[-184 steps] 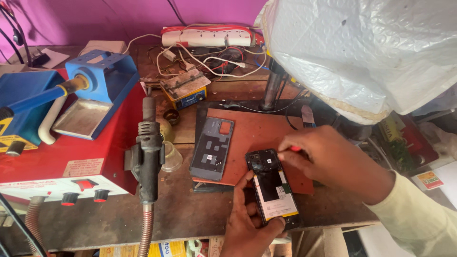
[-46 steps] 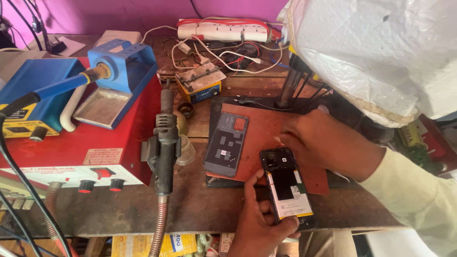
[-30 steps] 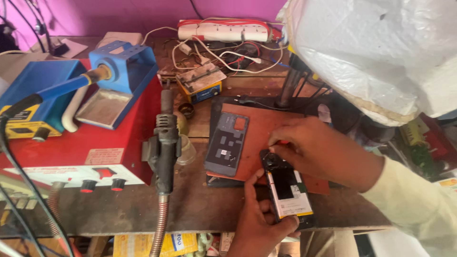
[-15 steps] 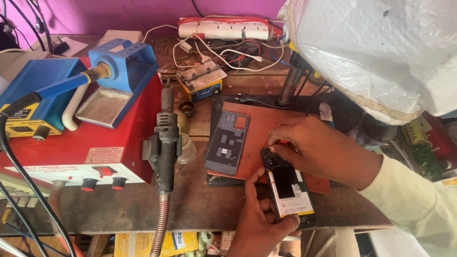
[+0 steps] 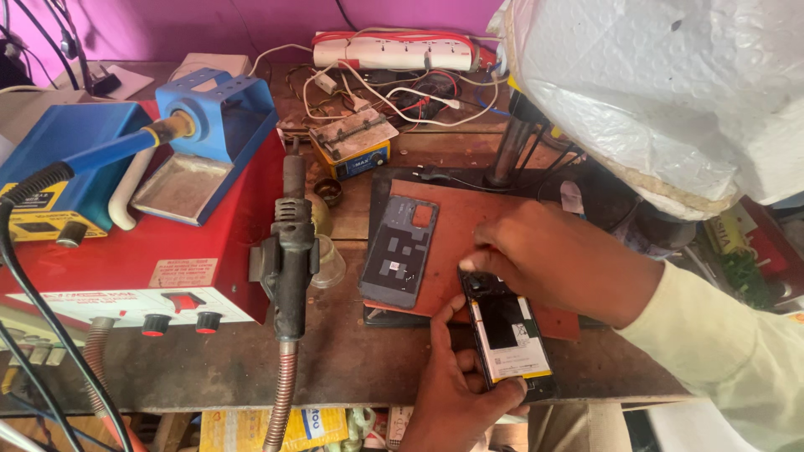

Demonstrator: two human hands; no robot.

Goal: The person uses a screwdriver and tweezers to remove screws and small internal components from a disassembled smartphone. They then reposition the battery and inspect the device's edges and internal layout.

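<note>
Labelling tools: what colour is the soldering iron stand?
Blue metal soldering iron stand, seen best in the head view.

The left hand grips the opened phone at the red mat's front edge; the right hand presses the phone's top end.

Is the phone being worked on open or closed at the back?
Open. The phone lies with its battery and inner parts exposed, held by the left hand; its back cover lies apart on the red mat.

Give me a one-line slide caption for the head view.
Left hand steadies an opened phone while right hand works its top end.
</note>
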